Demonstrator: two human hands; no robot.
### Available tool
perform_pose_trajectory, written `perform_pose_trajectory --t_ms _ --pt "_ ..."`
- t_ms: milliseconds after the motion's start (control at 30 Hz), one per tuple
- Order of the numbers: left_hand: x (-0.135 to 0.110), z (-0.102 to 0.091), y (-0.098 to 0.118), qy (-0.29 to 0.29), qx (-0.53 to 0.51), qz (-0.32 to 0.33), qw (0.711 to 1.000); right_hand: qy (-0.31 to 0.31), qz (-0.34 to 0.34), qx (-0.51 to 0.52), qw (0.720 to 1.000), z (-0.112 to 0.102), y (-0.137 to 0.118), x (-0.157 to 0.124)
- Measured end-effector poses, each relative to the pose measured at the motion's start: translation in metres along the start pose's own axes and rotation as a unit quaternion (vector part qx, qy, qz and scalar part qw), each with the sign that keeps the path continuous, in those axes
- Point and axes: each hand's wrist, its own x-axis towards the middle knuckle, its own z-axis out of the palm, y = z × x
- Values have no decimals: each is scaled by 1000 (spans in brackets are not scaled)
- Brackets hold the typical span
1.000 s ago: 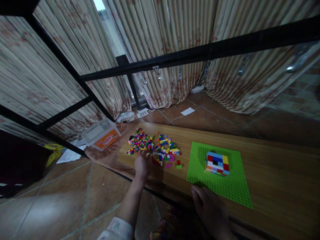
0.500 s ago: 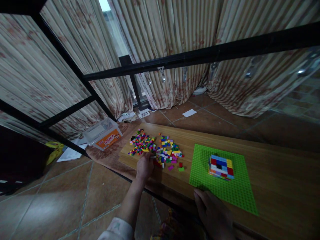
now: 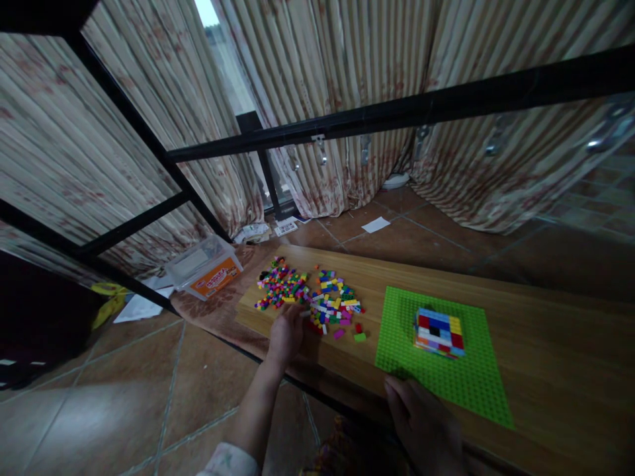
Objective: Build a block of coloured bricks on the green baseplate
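My left hand (image 3: 286, 334) is at the near edge of the loose bricks, fingers pinched together. A small pale brick (image 3: 305, 313) shows at its fingertips. Just beyond lie a heap of small mixed bricks (image 3: 282, 285) and a looser spread of larger bricks (image 3: 335, 301). My right hand (image 3: 424, 423) rests with curled fingers on the table's front edge, just below the green baseplate (image 3: 397, 344); nothing shows in it. On the baseplate stands a block-shaped build (image 3: 439, 332) of red, blue, white and yellow bricks, with a dark square on top.
The wooden table (image 3: 546, 344) runs off to the right. Left of it sits a clear plastic box with an orange label (image 3: 215, 277). A black metal rail (image 3: 347, 122) crosses behind, in front of striped curtains (image 3: 337, 59). Papers (image 3: 376, 225) lie on the tiled floor.
My left hand has shifted very slightly left and toward me, still pinched. My right hand, the baseplate and the build stay where they were.
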Motion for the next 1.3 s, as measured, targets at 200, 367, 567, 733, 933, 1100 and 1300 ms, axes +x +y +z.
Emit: perform_pose_trajectory --t_ms 200,367,567,733,933,1100,1300 --pt "-23 -2 7 -29 -17 20 999 -13 7 3 1000 2 0 -1" --pt "-20 -1 4 -61 21 16 998 -22 25 11 999 0 -5 2" --pt "-10 -6 -5 -101 25 74 992 -22 44 17 999 -3 -11 7" --pt "-14 -9 -9 -98 23 88 991 -29 60 32 997 -4 -13 11" --pt "-21 -18 7 -104 -5 37 994 -37 78 50 995 -5 -17 14" --pt "-40 -10 56 -138 -126 35 982 -19 145 147 978 -13 -19 21" --pt "-47 40 115 -233 -294 -21 927 36 239 223 944 -45 -7 36"
